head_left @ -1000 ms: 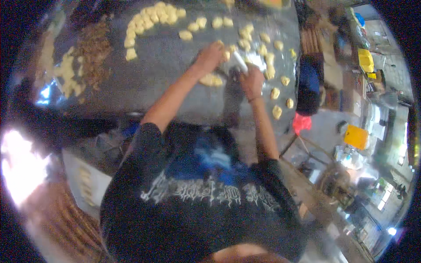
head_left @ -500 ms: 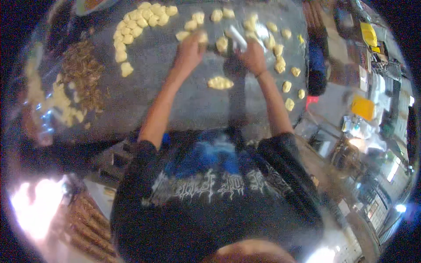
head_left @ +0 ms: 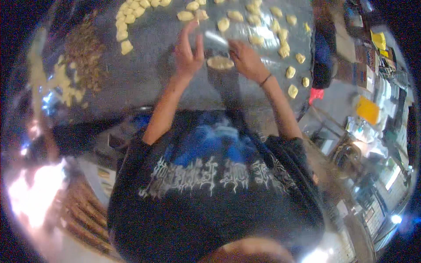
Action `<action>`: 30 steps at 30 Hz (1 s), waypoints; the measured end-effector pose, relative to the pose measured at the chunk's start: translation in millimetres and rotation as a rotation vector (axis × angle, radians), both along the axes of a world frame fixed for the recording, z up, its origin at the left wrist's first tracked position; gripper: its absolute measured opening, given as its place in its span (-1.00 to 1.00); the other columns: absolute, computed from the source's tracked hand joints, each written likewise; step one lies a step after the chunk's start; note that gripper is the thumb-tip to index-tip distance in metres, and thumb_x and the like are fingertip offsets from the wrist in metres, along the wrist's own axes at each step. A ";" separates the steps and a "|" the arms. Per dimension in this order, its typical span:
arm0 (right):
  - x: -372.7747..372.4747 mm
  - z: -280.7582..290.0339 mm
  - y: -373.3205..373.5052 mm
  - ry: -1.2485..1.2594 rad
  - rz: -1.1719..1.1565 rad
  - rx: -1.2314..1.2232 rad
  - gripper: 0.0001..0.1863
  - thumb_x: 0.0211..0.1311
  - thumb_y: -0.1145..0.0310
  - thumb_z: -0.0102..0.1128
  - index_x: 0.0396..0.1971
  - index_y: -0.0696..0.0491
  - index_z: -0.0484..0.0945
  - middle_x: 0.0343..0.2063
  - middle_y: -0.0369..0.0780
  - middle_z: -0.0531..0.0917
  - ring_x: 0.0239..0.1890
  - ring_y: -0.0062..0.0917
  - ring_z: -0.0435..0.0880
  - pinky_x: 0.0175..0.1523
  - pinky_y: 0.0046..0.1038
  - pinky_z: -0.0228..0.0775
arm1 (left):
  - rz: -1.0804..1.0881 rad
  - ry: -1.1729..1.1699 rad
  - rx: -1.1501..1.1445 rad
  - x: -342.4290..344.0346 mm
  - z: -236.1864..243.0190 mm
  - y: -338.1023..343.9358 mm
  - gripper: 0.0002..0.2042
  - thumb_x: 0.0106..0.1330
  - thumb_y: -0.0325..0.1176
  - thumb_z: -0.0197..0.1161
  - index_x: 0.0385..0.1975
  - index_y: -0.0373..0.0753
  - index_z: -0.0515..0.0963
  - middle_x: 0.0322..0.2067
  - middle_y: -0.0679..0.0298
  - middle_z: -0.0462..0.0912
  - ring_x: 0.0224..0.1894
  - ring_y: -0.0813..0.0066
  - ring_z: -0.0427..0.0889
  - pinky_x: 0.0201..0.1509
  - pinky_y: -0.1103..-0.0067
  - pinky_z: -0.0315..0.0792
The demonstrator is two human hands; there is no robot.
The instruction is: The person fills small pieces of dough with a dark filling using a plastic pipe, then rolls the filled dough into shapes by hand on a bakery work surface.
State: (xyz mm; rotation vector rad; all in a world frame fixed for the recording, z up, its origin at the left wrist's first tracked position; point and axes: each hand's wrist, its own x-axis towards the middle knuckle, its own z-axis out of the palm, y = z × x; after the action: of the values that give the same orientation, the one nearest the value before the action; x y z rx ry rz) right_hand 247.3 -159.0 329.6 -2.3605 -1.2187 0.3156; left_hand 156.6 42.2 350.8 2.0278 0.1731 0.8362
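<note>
A flattened oval of pale dough (head_left: 220, 63) lies on the dark table between my two hands. My left hand (head_left: 190, 55) is just left of it, fingers spread, with nothing in them. To the right, my right hand (head_left: 248, 59) is closed around one end of a short white rod (head_left: 216, 38), blurred, that points to the far left above the table. Beyond my left fingertips sit yellow dough pieces (head_left: 185, 16), one of them with a reddish patch. More dough pieces (head_left: 284, 49) are scattered at the right.
Dough balls (head_left: 130, 19) cluster at the far left of the table (head_left: 144, 83). Near its left side lie a brown shredded heap (head_left: 85, 57) and pale yellow chunks (head_left: 70, 90). Past the right edge are a red item (head_left: 316, 95) and a yellow container (head_left: 367, 110).
Both hands have come back toward me, to either side of the flattened dough. My left hand has left the far dough pieces and opened. The white rod has swung leftward.
</note>
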 end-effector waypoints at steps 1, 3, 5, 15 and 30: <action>-9.9 7.4 3.2 0.060 0.067 0.059 -0.49 0.23 0.47 0.06 0.22 0.06 0.35 -0.01 0.00 0.53 -0.01 -0.07 0.53 0.12 -0.13 0.34 | 0.038 0.078 -0.051 -15.1 0.8 -6.4 -0.60 0.39 -0.33 0.06 0.19 -0.30 0.37 0.16 -0.03 0.47 0.19 0.00 0.48 0.27 0.31 0.35; -18.2 4.7 0.8 -0.007 0.151 0.031 -0.48 0.23 0.47 0.04 0.24 0.04 0.35 -0.04 -0.03 0.54 -0.02 -0.08 0.53 0.13 -0.10 0.32 | 0.050 0.194 -0.049 -32.7 -18.0 -16.9 -0.59 0.43 -0.35 -0.03 0.24 -0.34 0.32 0.24 -0.06 0.39 0.28 -0.02 0.38 0.35 0.27 0.23; -23.8 -5.2 2.2 -0.178 0.306 -0.053 -0.43 0.23 0.45 -0.03 0.30 0.03 0.30 0.07 -0.06 0.51 0.09 -0.10 0.46 0.19 -0.09 0.27 | 0.031 0.207 0.130 -41.5 -41.1 -22.1 -0.58 0.44 -0.35 -0.05 0.25 -0.33 0.30 0.26 -0.08 0.35 0.30 -0.02 0.33 0.38 0.26 0.18; -19.6 -48.0 -7.9 -0.182 0.122 0.010 -0.44 0.48 0.21 -0.24 0.33 0.27 0.15 0.35 0.07 0.21 0.41 -0.02 0.12 0.47 -0.16 -0.05 | 0.046 0.510 0.613 -47.2 -66.1 -35.5 -0.51 0.43 -0.30 -0.11 0.28 -0.46 0.22 0.29 -0.05 0.33 0.38 0.11 0.25 0.46 0.27 0.08; -9.9 -31.1 24.0 -0.275 0.037 -0.226 -0.33 0.46 0.08 -0.31 0.39 0.24 0.03 0.43 -0.01 0.09 0.50 -0.13 -0.07 0.50 0.01 -0.42 | 0.113 0.309 0.410 -8.3 -56.3 -2.4 -0.49 0.38 -0.31 0.04 0.30 -0.37 0.25 0.28 -0.02 0.34 0.35 0.08 0.28 0.45 0.27 0.12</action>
State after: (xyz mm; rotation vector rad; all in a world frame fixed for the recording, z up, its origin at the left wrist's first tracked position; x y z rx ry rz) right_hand 237.4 -135.0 298.5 -2.6453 -1.4179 0.1486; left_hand 148.2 39.8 294.5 2.5508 0.3124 0.6596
